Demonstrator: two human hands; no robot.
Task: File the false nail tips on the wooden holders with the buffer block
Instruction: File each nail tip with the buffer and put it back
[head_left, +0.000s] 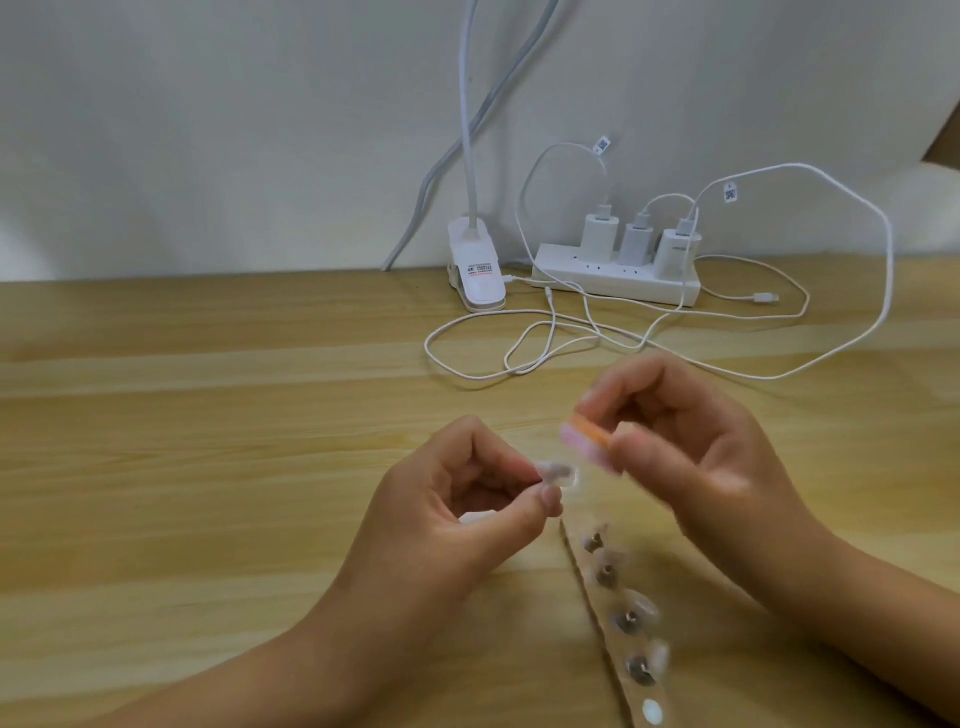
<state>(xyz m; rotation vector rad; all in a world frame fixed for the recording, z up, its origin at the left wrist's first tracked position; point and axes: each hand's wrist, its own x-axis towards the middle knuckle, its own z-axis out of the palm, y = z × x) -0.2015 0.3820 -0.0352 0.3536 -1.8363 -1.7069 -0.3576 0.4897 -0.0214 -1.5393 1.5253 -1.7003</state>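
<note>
Now | buffer block (743, 440) pink, orange-topped, blurred | nail tip (715, 473) clear, blurred

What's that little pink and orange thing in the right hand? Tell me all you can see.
The buffer block is a small oblong pad, pink with an orange top layer, foam-like by its look. The right hand pinches one end between thumb and fingers, holding it tilted above the table, free end close to the clear nail tip pinched by the left hand. Blur hides whether they touch.
</note>
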